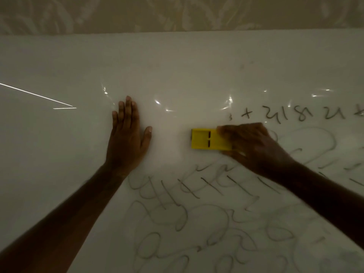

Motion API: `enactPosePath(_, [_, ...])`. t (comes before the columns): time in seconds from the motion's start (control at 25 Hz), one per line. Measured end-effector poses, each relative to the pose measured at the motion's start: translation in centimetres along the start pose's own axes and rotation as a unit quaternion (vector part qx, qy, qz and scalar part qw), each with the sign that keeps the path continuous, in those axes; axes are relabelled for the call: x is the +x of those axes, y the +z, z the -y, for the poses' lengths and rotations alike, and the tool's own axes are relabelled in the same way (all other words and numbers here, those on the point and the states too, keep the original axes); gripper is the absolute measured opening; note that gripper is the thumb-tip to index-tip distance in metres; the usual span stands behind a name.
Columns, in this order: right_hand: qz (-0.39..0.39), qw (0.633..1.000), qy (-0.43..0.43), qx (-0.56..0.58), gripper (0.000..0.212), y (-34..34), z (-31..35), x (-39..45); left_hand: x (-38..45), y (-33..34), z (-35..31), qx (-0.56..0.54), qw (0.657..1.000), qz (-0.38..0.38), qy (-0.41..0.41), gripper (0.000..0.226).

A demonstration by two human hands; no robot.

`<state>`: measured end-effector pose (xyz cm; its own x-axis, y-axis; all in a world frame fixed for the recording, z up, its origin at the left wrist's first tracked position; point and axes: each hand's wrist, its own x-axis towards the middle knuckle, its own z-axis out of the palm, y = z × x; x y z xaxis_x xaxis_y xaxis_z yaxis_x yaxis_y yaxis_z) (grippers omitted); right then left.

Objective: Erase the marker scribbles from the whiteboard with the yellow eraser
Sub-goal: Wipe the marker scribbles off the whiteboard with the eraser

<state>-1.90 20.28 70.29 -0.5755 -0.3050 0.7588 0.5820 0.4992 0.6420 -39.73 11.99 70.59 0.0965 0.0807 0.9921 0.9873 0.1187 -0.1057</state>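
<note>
Right hand [254, 146] — yellow eraser [208, 139] — whiteboard [177, 66]

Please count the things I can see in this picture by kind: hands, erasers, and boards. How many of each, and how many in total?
Hands: 2, the left hand flat on the board and the right hand gripping the eraser
Yellow eraser: 1
Whiteboard: 1, with marker scribbles on it
Total: 4
</note>
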Motion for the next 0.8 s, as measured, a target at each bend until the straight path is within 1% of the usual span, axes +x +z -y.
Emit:
enactPosePath(0.12, [-0.028, 0.996, 0.085, -0.009, 0.062, -0.9, -4.9, 3.0, 0.6, 0.1, -1.4, 0.003, 1.0, 0.007, 0.005, 0.082])
enactPosePath(0.24, [-0.05, 0.99, 0.128, 0.008, 0.068, 0.5, -5.8, 7.5, 2.2, 0.4, -3.0, 0.004, 0.999, 0.004, 0.04, 0.08])
enactPosePath(0.36, [-0.057, 0.993, 0.102, 0.014, 0.066, 2.0, -2.7, 7.8, 2.9, 0.7, -3.8, 0.011, 0.998, -0.003, 0.059, 0.078])
enactPosePath(0.48, [-0.036, 0.999, 0.031, 0.025, 0.059, 1.2, 0.0, 3.1, 2.6, 0.7, -3.5, 0.024, 0.997, 0.001, 0.074, 0.076])
enactPosePath(0.6, [-0.009, 1.0, -0.002, 0.014, 0.054, -0.5, -1.2, -1.6, 2.1, 0.7, -3.8, 0.022, 0.997, 0.002, 0.074, 0.075])
enactPosePath(0.68, [-0.002, 1.0, 0.023, -0.001, 0.056, -1.4, -3.9, -2.4, 1.9, 0.8, -4.4, 0.018, 0.997, -0.001, 0.069, 0.076])
enactPosePath(0.8, [-0.026, 0.994, 0.104, -0.005, 0.064, -2.0, -7.8, 0.6, 2.8, 1.1, -6.2, 0.019, 0.997, -0.008, 0.079, 0.075])
